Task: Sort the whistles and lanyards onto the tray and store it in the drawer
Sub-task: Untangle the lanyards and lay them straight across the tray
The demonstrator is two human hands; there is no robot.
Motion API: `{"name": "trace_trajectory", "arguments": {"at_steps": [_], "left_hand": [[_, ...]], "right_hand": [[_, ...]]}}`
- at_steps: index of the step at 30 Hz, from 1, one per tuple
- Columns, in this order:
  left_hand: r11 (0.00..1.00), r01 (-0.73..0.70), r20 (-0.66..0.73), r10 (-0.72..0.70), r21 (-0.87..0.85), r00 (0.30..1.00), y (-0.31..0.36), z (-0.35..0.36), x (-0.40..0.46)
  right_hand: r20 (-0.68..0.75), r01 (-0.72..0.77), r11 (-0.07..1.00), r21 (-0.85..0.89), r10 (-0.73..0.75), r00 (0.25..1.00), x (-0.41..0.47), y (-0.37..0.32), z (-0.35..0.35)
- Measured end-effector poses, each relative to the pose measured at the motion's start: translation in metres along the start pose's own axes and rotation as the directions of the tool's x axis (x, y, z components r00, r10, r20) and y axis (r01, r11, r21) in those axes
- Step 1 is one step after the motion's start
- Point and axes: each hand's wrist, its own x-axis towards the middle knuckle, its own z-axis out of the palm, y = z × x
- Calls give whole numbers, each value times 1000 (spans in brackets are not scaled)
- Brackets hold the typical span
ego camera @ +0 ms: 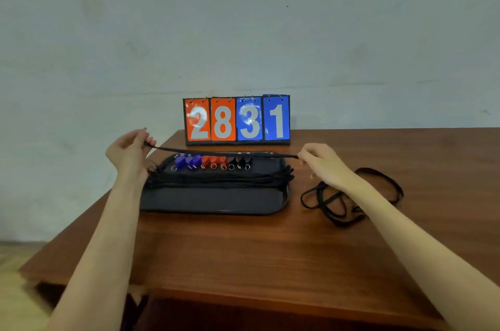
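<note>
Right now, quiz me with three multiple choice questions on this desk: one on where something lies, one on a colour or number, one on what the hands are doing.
1. Where do the loose lanyards lie?
A. right of the tray
B. behind the scoreboard
C. on the floor

2. What do the scoreboard's blue cards read?
A. 28
B. 31
C. 13

3. The stretched lanyard is:
A. coiled on the table
B. held taut by both hands
C. hanging from one hand

Answers: A, they sit on the wood beside the tray; B, 3 and 1 are blue; B, left hand and right hand pinch its ends.

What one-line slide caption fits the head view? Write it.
Both hands stretch a black lanyard over the tray of whistles.
</note>
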Motion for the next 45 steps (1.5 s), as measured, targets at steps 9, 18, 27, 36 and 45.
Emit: {"name": "trace_trajectory", "arguments": {"at_steps": [9,18,27,36,45], "left_hand": [[896,-95,-91,148,435,985,-24,-48,24],[676,-163,42,192,718,981,-27,-59,22],[529,-189,85,214,827,973,-33,-59,21],[459,-308,195,276,833,941,-28,-39,3],[478,-674,681,193,564,707,-28,39,-65]], "right_hand": [[-172,55,968,-243,-99,980,11,-4,47],[-196,77,891,-448,-182,964,7,6,63],[-145,61,856,-514,-157,977,8,11,68],[-217,-3,923,-384,-87,972,10,7,25],[-220,-207,921,-330,139,966,0,39,-40]]}}
